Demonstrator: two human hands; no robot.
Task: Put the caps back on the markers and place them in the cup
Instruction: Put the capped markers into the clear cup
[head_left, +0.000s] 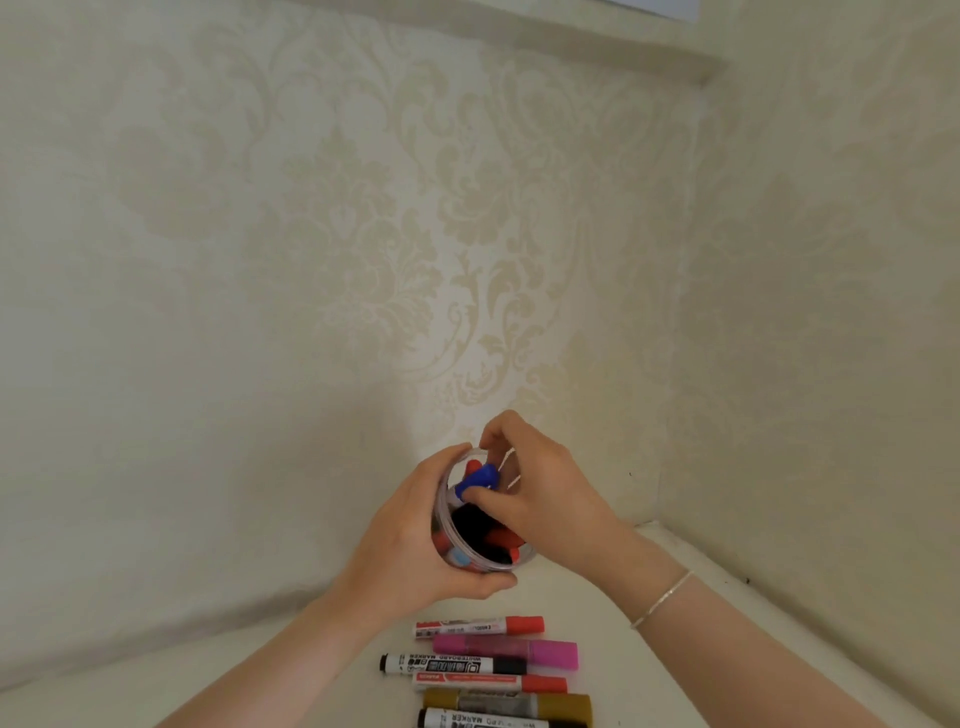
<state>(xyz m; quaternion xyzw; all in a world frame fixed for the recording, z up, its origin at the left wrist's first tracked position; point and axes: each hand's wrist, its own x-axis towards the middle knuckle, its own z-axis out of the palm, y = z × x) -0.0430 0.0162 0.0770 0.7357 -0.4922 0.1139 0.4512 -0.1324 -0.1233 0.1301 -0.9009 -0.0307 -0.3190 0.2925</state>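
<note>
A clear plastic cup (451, 558) is tilted toward me and holds several red and black markers. My left hand (410, 540) grips the cup round its left side and bottom. My right hand (540, 493) reaches over the cup's mouth and pinches a blue-capped marker (480, 480) at the rim. On the white table below the cup lie several capped markers: a red one (480, 626), a pink one (506, 650), a black one (452, 665), another red (491, 682), a gold one (509, 705) and a second black one (488, 721).
The white table (675, 691) sits in a corner between two cream patterned walls (363, 260). A thin bracelet (661, 598) is on my right wrist.
</note>
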